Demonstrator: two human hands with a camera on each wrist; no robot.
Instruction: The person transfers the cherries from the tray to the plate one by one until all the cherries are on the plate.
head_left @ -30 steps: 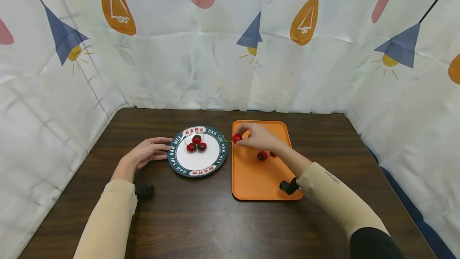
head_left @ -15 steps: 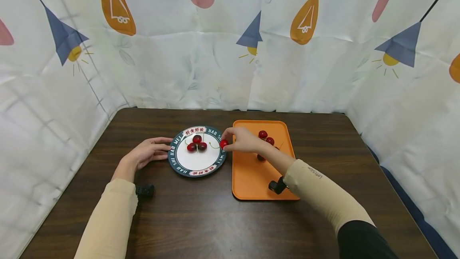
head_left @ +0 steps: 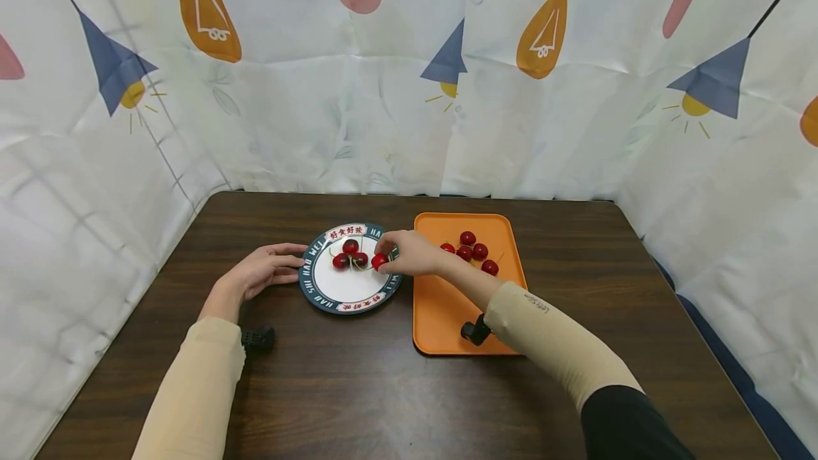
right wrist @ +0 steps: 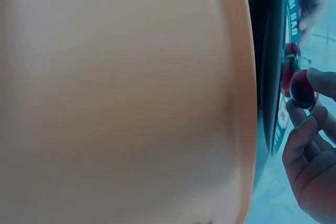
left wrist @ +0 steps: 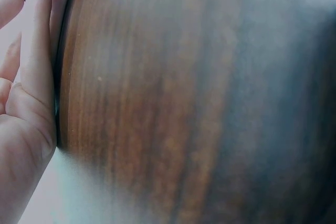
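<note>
My right hand pinches a red cherry between thumb and fingertips, over the right side of a round plate with a dark green lettered rim. In the right wrist view the held cherry is right by other cherries on the plate. Three cherries lie grouped at the plate's middle, their thin stems showing. At the plate's left edge my left hand rests with fairly straight fingers touching the rim. The left wrist view shows part of that hand at the left edge.
To the right of the plate lies an orange tray, with several cherries toward its back; my right forearm crosses over it. Both stand on a dark wooden table. A printed white curtain hangs behind and at the sides.
My right hand has carried the cherry left, from the tray's left edge to over the plate. More cherries on the tray have come into sight. My left hand stays put.
</note>
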